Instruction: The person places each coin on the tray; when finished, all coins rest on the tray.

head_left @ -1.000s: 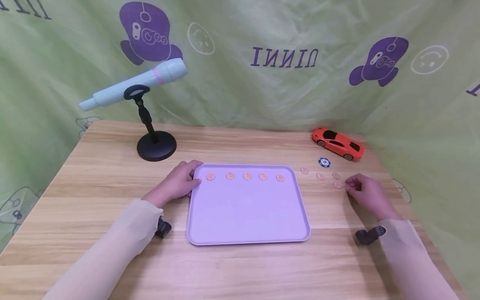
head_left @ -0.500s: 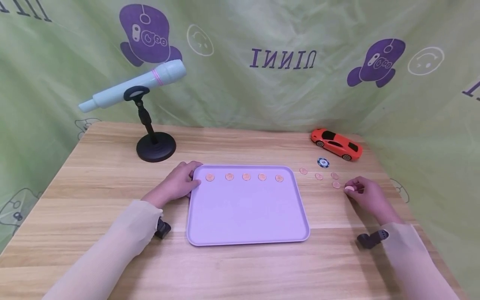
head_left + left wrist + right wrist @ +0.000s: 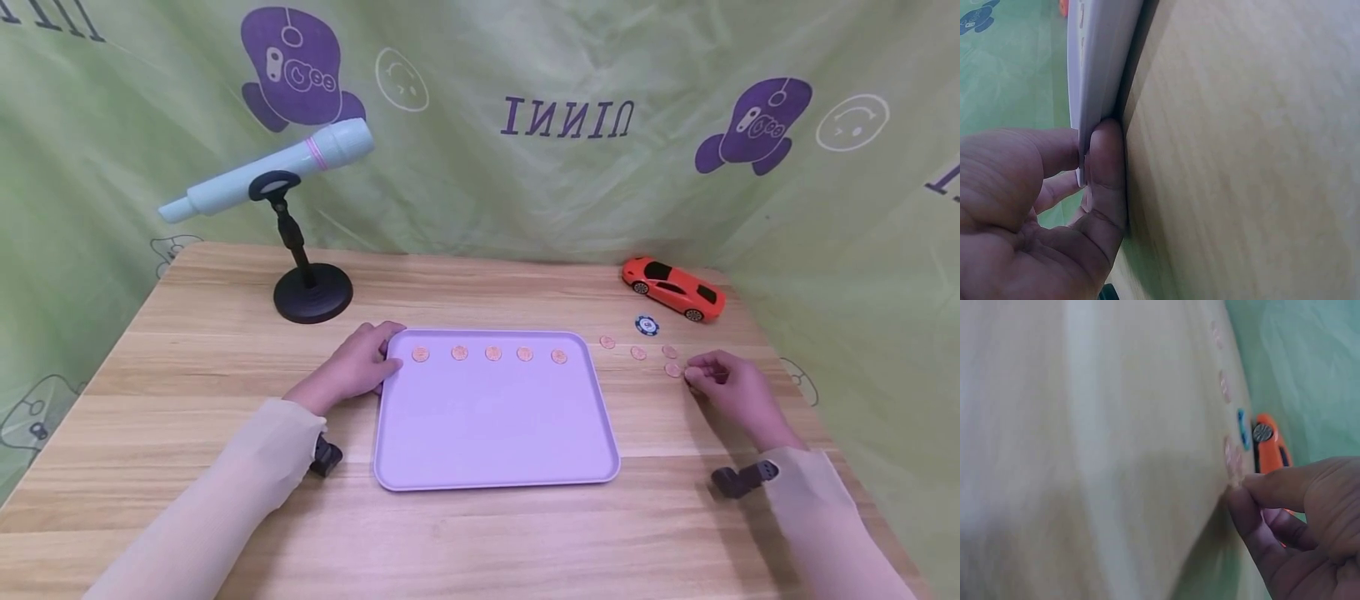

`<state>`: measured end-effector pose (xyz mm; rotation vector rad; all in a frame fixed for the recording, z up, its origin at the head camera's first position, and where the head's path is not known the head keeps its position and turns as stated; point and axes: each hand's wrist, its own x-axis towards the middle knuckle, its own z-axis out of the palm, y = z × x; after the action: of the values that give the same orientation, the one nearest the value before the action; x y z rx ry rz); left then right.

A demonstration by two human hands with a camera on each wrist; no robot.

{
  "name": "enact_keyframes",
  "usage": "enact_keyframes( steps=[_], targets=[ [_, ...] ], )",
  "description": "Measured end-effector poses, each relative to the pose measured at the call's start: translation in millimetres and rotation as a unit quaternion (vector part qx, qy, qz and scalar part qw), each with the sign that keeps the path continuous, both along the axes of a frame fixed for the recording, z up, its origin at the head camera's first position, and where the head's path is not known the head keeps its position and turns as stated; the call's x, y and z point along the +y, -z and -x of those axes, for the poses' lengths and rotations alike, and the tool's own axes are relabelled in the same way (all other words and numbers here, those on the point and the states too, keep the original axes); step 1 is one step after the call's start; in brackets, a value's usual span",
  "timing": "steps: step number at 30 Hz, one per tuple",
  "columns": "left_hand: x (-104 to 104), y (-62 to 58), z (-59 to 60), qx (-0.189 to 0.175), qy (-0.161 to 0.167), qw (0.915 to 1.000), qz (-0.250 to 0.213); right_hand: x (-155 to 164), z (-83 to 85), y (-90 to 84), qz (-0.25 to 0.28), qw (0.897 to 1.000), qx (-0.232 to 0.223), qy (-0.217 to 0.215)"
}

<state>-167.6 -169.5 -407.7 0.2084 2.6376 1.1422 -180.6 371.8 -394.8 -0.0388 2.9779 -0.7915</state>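
The far left corner of the lilac tray [image 3: 495, 433] on the tabletop [image 3: 187, 350] is gripped by the curled fingers of the left hand [image 3: 352, 367], while a small orange token [image 3: 691, 372], just beside four loose ones right of the tray, is pinched by the right hand [image 3: 723, 387].

The person wears long, loose sleeves of thin pale-yellow fabric on both arms, ending at the wrists. A small dark camera mount sits under each wrist. The left hand [image 3: 352, 365] and right hand [image 3: 726, 386] are bare.
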Motion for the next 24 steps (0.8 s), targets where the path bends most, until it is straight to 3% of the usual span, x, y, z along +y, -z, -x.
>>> enact_keyframes(
  steps=[7, 17, 24],
  targets=[
    [1, -0.9, -0.2, -0.002, 0.001, 1.0, -0.001, -30, 3.5, -13.2, 0.027, 0.998, -0.01, -0.052],
    [1, -0.5, -0.9, 0.0, 0.002, 1.0, -0.008, -100, 12.2, -19.6, 0.079, 0.985, 0.029, -0.149],
    [-1, -1.5, -1.5, 0.0, 0.001, 0.9999, -0.012, -154, 20.3, -22.3, 0.116, 0.974, 0.0, -0.192]
  ],
)
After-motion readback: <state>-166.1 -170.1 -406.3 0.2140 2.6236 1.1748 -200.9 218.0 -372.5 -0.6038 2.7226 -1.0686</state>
